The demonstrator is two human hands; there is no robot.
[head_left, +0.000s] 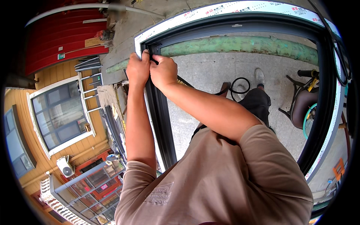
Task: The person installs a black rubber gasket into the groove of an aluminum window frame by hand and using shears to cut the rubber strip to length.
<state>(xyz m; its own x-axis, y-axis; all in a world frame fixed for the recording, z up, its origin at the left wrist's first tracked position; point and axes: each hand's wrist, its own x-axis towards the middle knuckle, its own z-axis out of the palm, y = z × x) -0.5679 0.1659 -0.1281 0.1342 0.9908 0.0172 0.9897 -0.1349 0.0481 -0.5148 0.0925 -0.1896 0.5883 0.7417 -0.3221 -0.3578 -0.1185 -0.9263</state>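
Observation:
A large window frame (161,123) of black profile, with printed white film on its outer faces, stands around the middle of the view. Both hands meet on its left side, just below the far left corner. My left hand (138,69) is closed over that side, thumb against the black inner profile. Close beside it, my right hand (164,71) pinches what looks like a black rubber strip (240,84) at the profile's groove; the fingertips partly hide it. Further along, the strip passes behind my right forearm and lies in a loop on the floor.
A worn green pipe (240,45) runs across beyond the frame's far side. Inside the frame's outline, a dark brown seat (305,107) stands to the right on the concrete floor. Black cable (339,63) hangs over the right corner. At left are yellow siding and a window (62,112).

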